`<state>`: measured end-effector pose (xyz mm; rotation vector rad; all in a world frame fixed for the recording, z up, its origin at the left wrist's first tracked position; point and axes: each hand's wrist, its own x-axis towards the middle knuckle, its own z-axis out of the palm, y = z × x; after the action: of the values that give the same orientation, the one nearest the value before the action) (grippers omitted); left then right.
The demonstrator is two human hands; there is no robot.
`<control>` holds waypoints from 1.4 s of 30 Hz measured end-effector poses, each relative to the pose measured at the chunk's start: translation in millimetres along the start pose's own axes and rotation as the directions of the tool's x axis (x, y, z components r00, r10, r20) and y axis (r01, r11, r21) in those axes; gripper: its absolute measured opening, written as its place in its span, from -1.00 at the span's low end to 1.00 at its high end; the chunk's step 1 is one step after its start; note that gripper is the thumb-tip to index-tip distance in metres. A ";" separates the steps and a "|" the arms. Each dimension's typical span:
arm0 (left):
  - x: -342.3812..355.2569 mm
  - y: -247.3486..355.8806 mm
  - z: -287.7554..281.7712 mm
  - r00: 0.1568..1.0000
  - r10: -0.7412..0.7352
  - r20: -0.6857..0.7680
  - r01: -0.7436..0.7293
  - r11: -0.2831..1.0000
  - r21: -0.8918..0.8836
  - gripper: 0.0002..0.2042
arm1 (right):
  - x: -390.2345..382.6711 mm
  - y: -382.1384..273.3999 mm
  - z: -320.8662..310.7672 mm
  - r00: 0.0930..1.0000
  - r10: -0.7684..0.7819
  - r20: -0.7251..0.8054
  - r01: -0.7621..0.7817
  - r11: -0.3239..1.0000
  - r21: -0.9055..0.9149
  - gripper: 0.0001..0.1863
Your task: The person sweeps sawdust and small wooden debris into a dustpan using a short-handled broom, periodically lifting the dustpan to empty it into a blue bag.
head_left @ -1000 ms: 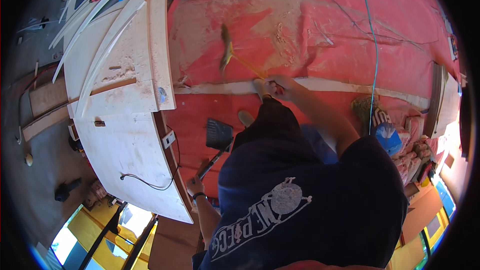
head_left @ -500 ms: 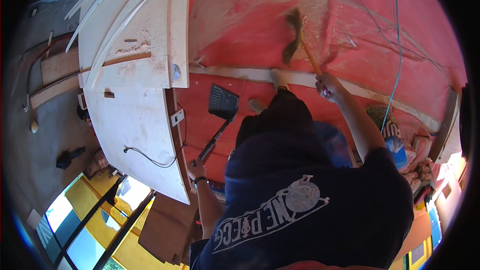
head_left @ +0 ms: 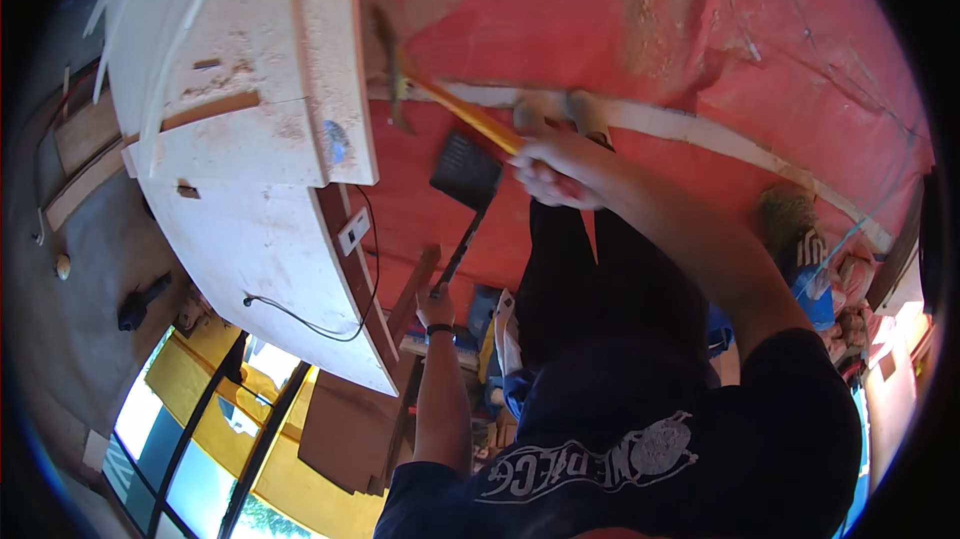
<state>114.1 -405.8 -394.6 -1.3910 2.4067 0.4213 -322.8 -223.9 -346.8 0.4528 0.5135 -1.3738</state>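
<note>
My left hand [head_left: 436, 307] is closed around the dark handle of a long-handled dustpan [head_left: 467, 170]. The black pan hangs over the red floor covering, close to the side of the white table. In my right hand [head_left: 556, 170] is the yellow handle of a broom [head_left: 462, 117], gripped with the fingers wrapped round. Its dark bristle head, smeared by motion, is beside the edge of the pale board on the table, beyond the dustpan. My right forearm crosses above my dark trousers.
A white worktable [head_left: 250, 239] with a cable and sawdust stands at left, thin pale strips on its far part. A pale wooden strip [head_left: 690, 134] runs across the red floor covering [head_left: 560, 19]. Sacks and bags [head_left: 850, 279] lie at right. Brown panels [head_left: 345, 434] lean behind the table.
The broom has swung left toward the table, with my right hand moving left and nearer. My left hand and the dustpan have shifted slightly right, and my feet have moved.
</note>
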 end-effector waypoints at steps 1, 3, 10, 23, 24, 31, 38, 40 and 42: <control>7.5 -2.6 12.9 0.970 -0.187 0.153 0.206 0.972 -0.118 -0.67 | 48.8 -3.2 -6.4 0.994 0.074 0.083 -0.079 0.994 0.068 -0.89; 25.7 -4.3 39.9 0.747 -0.474 0.465 0.621 0.748 -0.235 -0.66 | 145.2 -15.5 -10.4 0.994 0.066 0.082 -0.081 0.976 0.202 -0.85; 35.9 -10.8 70.0 0.580 -0.516 0.631 0.738 0.661 -0.138 -0.54 | 289.4 -47.7 -113.7 0.999 0.011 0.035 -0.029 0.817 0.575 -0.85; 36.6 -58.9 50.3 0.615 -0.437 0.657 0.600 0.799 -0.030 -0.24 | 41.4 -16.9 -25.2 0.885 -0.024 -0.465 0.018 1.000 -0.018 -0.42; 35.0 -57.2 51.1 0.582 -0.454 0.675 0.633 0.774 -0.025 -0.23 | 39.5 -12.6 -17.8 0.899 0.002 -0.437 -0.003 1.000 -0.001 -0.42; -5.7 -103.1 63.3 0.660 -0.335 0.673 0.380 0.921 0.086 -0.22 | 115.0 4.7 14.3 0.982 0.139 -0.127 -0.132 0.989 0.061 -0.43; 34.3 -32.3 30.8 0.479 -0.468 0.743 0.666 0.745 0.039 -0.23 | 309.6 19.8 -40.9 0.985 0.170 -0.002 -0.155 0.899 0.409 -0.90; 31.1 -41.9 28.3 0.492 -0.418 0.763 0.652 0.758 -0.005 -0.26 | 308.8 12.2 -51.6 0.979 0.178 -0.096 -0.127 0.910 0.394 -0.90; 40.2 -33.0 27.8 0.475 -0.383 0.792 0.637 0.771 -0.009 -0.30 | 291.7 0.9 -96.7 0.986 0.164 0.027 -0.133 0.681 0.720 -0.88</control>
<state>127.7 -441.4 -439.6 -1.5548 1.1710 1.0022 -294.6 -400.5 -596.8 1.1477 -0.0741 -1.3723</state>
